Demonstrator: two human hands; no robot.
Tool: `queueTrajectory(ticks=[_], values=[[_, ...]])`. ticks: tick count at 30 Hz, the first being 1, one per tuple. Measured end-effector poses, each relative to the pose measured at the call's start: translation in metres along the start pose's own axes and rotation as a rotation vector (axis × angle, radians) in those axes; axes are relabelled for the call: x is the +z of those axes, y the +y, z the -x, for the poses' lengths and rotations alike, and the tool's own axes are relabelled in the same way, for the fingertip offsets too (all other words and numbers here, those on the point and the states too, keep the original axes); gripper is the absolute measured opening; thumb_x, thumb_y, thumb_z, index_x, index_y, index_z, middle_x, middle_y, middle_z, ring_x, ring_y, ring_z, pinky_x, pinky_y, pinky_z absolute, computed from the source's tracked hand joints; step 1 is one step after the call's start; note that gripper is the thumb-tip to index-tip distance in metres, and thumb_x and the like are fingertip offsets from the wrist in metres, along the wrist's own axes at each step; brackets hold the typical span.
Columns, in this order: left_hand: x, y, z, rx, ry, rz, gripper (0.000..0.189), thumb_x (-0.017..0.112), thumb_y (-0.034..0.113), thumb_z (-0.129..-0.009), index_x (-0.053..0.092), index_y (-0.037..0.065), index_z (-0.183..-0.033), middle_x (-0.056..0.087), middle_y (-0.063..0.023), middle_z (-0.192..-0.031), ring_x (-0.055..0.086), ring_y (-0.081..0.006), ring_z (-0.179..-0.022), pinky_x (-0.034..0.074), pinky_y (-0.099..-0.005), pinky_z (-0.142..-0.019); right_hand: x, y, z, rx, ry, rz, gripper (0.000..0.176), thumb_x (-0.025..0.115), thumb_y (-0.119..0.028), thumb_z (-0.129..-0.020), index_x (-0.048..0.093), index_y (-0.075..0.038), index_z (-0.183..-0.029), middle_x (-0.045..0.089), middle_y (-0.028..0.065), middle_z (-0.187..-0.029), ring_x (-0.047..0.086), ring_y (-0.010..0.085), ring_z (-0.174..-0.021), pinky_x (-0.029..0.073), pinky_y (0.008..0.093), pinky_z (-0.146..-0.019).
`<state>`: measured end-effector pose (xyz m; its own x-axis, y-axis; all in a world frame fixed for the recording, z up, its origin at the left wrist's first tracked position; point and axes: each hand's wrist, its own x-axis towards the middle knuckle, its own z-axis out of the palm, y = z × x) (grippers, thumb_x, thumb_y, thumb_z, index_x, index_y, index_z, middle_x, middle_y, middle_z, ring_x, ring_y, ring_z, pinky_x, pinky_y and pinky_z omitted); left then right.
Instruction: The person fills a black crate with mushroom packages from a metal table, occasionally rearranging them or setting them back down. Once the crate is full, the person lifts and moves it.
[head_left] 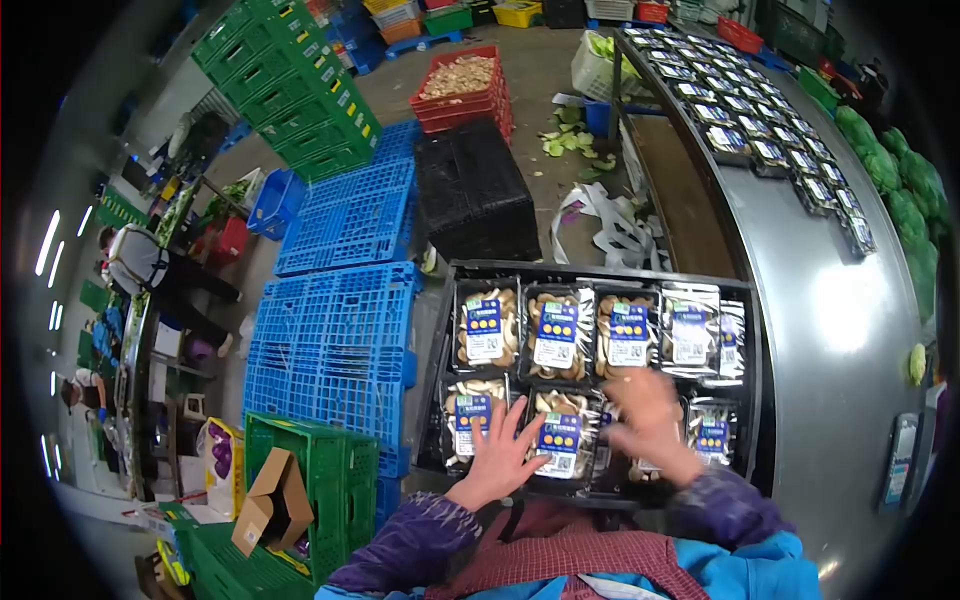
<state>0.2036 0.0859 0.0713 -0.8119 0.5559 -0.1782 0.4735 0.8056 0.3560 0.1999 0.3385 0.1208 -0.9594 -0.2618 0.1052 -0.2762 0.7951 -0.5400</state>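
Observation:
A black crate in front of me holds two rows of wrapped mushroom packs with blue and white labels. My left hand lies with its fingers spread over two front-row packs, a mushroom pack at the left and a second mushroom pack beside it. Smeared by motion, my right hand is over the front row further right, partly covering the packs there. Near it is the front-right mushroom pack. Whether the right hand grips anything is not visible.
A steel table on the right bears rows of labelled packs. Blue pallets, stacked green crates and a black box stand to the left and ahead. A red crate lies beyond. People are at the far left.

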Motion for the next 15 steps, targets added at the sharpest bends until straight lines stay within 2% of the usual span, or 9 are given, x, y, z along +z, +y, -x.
queueTrajectory(ticks=[1,2,4,6,7,9,10,12,15], values=[[-0.015,-0.002,-0.002,-0.047,0.04,-0.021,0.063,0.057,0.038,-0.078,0.033,0.014,-0.132,0.024,-0.0184,-0.136,0.02,-0.0394,-0.126,0.015,-0.0648,-0.093,-0.003,0.042,0.016,-0.02,0.272,0.135,0.057,0.072,-0.016,-0.058,0.052,-0.001,-0.109,0.048,0.0182,-0.117,0.045,0.0334,-0.11,0.034,0.0435,-0.093],[-0.028,-0.016,-0.008,-0.116,0.124,-0.04,0.061,0.058,0.035,-0.078,0.036,0.012,-0.13,0.025,-0.0185,-0.135,0.023,-0.0391,-0.123,0.017,-0.0631,-0.093,0.002,0.104,0.042,0.284,0.477,-0.037,0.06,0.071,-0.012,-0.059,0.049,0.002,-0.113,0.047,0.0202,-0.118,0.045,0.0342,-0.11,0.036,0.0422,-0.092],[-0.048,-0.051,-0.018,-0.31,0.352,-0.033,0.056,0.059,0.032,-0.078,0.04,0.008,-0.126,0.03,-0.0175,-0.132,0.028,-0.0372,-0.12,0.023,-0.0572,-0.094,-0.049,0.148,0.076,0.566,0.59,0.392,0.053,0.059,-0.015,-0.079,0.038,0.006,-0.122,0.044,0.023,-0.123,0.042,0.0349,-0.114,0.033,0.0391,-0.096],[-0.032,-0.104,-0.024,-0.513,0.538,0.104,0.049,0.057,0.03,-0.08,0.044,0.004,-0.121,0.039,-0.0177,-0.124,0.037,-0.0338,-0.115,0.031,-0.0457,-0.092,-0.046,0.226,0.136,0.777,0.572,0.292,0.045,0.053,-0.021,-0.086,0.041,0.007,-0.119,0.05,0.0238,-0.114,0.049,0.0351,-0.105,0.037,0.0372,-0.092],[-0.016,-0.136,-0.025,-0.583,0.572,0.212,0.045,0.055,0.028,-0.082,0.046,0.002,-0.118,0.045,-0.019,-0.118,0.043,-0.0319,-0.111,0.035,-0.0386,-0.09,-0.053,0.222,0.133,0.776,0.566,0.298,0.045,0.053,-0.021,-0.086,0.041,0.007,-0.119,0.05,0.0238,-0.114,0.049,0.0351,-0.105,0.037,0.0372,-0.092],[0.018,-0.191,-0.026,-0.685,0.366,0.895,0.043,0.05,0.03,-0.086,0.047,-0.002,-0.114,0.056,-0.0211,-0.099,0.054,-0.0327,-0.094,0.041,-0.0342,-0.08,-0.071,0.196,0.129,1.106,0.313,-0.348,0.036,0.052,-0.025,-0.087,0.05,0.006,-0.107,0.06,0.0171,-0.092,0.058,0.0266,-0.081,0.046,0.034,-0.072],[-0.003,-0.171,-0.027,-0.647,0.301,0.863,0.046,0.046,0.033,-0.088,0.046,-0.004,-0.113,0.06,-0.022,-0.09,0.058,-0.0341,-0.084,0.043,-0.0389,-0.074,-0.065,0.203,0.133,1.117,0.304,-0.337,0.036,0.052,-0.025,-0.087,0.05,0.006,-0.107,0.06,0.0171,-0.092,0.058,0.0266,-0.081,0.046,0.034,-0.072],[-0.007,-0.166,-0.031,-0.703,0.23,0.75,0.045,0.047,0.033,-0.088,0.046,-0.005,-0.112,0.06,-0.0211,-0.089,0.059,-0.0318,-0.081,0.044,-0.0384,-0.071,-0.04,0.221,0.144,0.726,0.559,0.116,0.032,0.052,-0.029,-0.087,0.055,0.002,-0.094,0.057,0.0065,-0.071,0.053,0.0136,-0.059,0.044,0.0265,-0.051],[0.012,-0.178,-0.034,-0.673,0.254,0.642,0.043,0.047,0.032,-0.088,0.046,-0.006,-0.109,0.059,-0.0187,-0.079,0.059,-0.021,-0.07,0.044,-0.0342,-0.059,-0.032,0.188,0.116,1.065,0.392,-0.321,0.031,0.052,-0.031,-0.087,0.055,0.0,-0.091,0.052,0.0017,-0.068,0.049,0.0086,-0.056,0.04,0.023,-0.046]])
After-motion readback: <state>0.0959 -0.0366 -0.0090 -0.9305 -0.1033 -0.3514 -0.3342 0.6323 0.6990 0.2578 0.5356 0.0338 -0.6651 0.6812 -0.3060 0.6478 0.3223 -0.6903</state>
